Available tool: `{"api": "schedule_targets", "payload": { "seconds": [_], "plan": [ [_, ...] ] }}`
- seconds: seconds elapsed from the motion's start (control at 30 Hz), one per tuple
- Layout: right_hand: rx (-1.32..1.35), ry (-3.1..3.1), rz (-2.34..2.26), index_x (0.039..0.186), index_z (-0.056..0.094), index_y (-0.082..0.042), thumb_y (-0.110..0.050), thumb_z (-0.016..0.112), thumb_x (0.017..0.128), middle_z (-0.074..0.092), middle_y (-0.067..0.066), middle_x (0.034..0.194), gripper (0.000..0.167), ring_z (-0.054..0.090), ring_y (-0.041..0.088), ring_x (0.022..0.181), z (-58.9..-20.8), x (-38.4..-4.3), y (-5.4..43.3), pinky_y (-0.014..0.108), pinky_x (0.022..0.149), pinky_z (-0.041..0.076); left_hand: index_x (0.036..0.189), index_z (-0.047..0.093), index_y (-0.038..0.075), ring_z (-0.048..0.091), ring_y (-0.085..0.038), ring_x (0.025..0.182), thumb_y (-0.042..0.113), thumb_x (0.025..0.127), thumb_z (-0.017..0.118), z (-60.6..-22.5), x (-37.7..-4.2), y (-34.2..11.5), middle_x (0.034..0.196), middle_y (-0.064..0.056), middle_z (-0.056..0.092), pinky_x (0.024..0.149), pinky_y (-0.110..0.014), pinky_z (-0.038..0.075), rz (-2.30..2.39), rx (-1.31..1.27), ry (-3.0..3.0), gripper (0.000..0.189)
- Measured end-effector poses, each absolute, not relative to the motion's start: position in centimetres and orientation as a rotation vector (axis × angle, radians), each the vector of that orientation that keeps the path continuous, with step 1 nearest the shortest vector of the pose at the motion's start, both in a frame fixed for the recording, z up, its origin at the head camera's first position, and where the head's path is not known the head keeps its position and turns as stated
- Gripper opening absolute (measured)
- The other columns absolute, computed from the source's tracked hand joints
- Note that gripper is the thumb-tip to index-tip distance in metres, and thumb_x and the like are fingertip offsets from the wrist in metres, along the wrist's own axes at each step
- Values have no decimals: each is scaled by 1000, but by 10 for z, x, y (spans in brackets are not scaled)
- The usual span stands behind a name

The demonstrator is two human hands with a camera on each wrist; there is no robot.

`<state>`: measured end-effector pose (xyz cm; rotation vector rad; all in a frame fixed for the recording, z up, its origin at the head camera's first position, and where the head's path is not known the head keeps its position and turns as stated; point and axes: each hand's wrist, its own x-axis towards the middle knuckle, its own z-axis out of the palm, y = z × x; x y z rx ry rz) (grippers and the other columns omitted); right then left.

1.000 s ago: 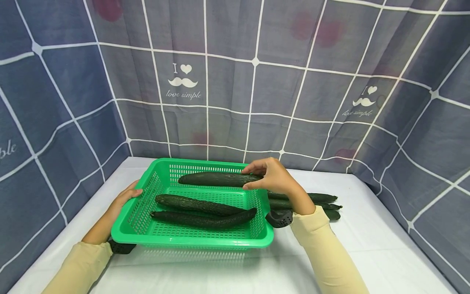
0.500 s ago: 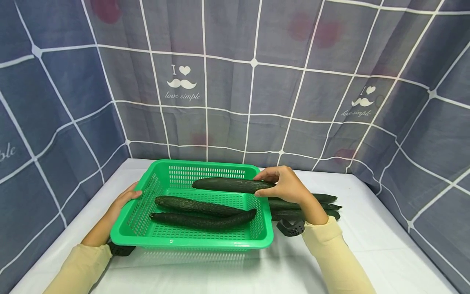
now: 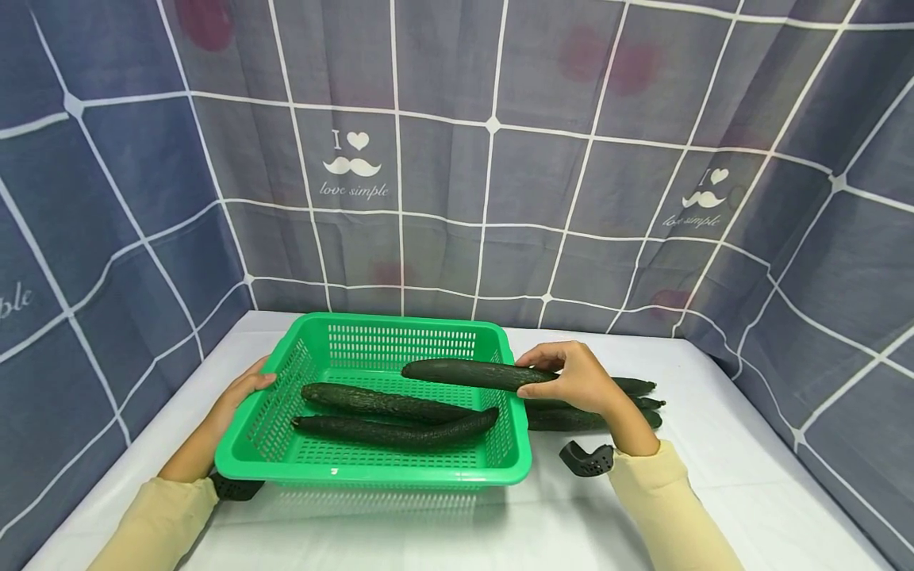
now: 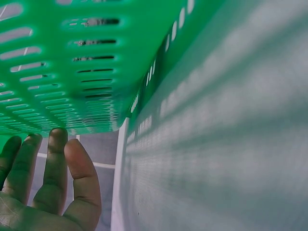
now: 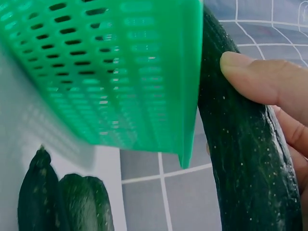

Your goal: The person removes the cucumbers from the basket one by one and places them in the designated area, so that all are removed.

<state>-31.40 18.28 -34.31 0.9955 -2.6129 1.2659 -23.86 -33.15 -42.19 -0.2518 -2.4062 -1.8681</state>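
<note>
My right hand (image 3: 574,379) pinches a dark green cucumber (image 3: 464,373) near its right end, thumb in front and fingers behind. That cucumber reaches over the right rim of a green plastic basket (image 3: 371,474), its far end above the inside. In the right wrist view the held cucumber (image 5: 245,154) runs beside the basket's rim. My left hand (image 3: 239,396) grips the basket's left rim, thumb over the top; in the left wrist view its fingers (image 4: 57,168) reach up to the slotted wall. Two cucumbers (image 3: 378,400) lie side by side on the basket floor.
Three more cucumbers (image 3: 564,419) lie on the white table (image 3: 743,460) right of the basket, partly hidden by the right hand and forearm. A grey checked curtain (image 3: 443,159) encloses the back and sides. Black wrist pieces (image 3: 585,460) sit at both wrists.
My right hand has moved right and toward me, drawing the cucumber from above the back of the basket to over its right rim. The left hand and the basket stay nearly still.
</note>
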Motion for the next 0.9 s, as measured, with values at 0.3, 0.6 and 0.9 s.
{"api": "schedule_targets", "payload": {
  "seconds": [0.3,0.6,0.9],
  "plan": [
    [955,-2611,1261,108,85,-11,-13,98,77,79,-5,95,34,72,12,83,-351,-311,202,27,78,57,163,0,-19,-8,-58,157,24,104,37,-424,-238,-330,169,-44,-8,125,-70,-2,-1888,-224,-2409,82],
    [984,-2593,1225,111,83,-9,-8,96,80,78,-3,98,33,71,10,86,-355,-308,220,26,81,57,161,-5,-22,-14,-65,153,25,101,39,-419,-239,-331,166,-46,-13,120,-79,-6,-1856,-182,-2463,88],
    [1007,-2555,1144,110,83,-10,-8,95,81,79,-3,104,32,70,7,93,-356,-302,234,24,86,57,161,-6,-21,-13,-67,153,27,101,40,-417,-241,-331,165,-47,-12,119,-81,-4,-1842,-183,-2489,89]
  ]
}}
